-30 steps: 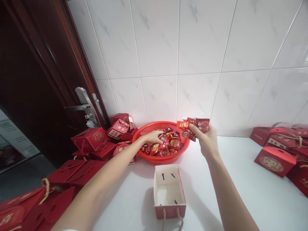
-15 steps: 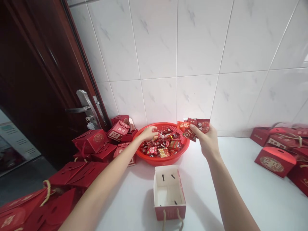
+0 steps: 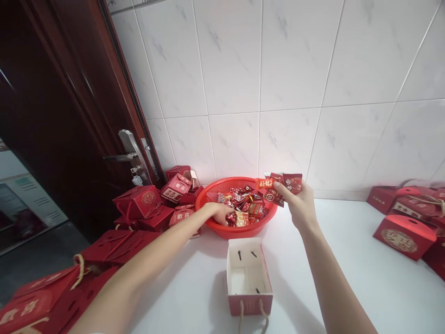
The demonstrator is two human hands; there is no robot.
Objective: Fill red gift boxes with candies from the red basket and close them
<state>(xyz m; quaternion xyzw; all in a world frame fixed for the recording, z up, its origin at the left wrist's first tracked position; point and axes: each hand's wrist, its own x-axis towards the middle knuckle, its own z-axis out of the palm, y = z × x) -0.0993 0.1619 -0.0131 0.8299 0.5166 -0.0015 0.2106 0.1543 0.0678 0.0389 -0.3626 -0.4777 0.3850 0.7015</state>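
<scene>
My right hand (image 3: 299, 202) is closed on several red candy packets (image 3: 276, 191), fanned out between thumb and fingers, just past the right rim of a red plastic basket (image 3: 255, 230). My left hand (image 3: 222, 212) reaches down into the basket's left front part, among wrapped candies (image 3: 256, 209). Its fingers are bent together and partly hidden, so what they pinch cannot be made out. In front of the basket stands a box (image 3: 246, 266) with its top open, a white inside and rope handles hanging toward me; no candy shows in it.
Red gift boxes are heaped at the left (image 3: 141, 200), reaching down to the near left corner. More red boxes (image 3: 405, 236) stand at the right. A tiled wall (image 3: 292, 139) rises behind the white table (image 3: 342, 250). A dark door with a metal handle (image 3: 130, 155) is at the left.
My left hand has gone from above the basket's left rim down and toward me, into the candies. My right hand still holds its packets in nearly the same place. The view has shifted slightly left.
</scene>
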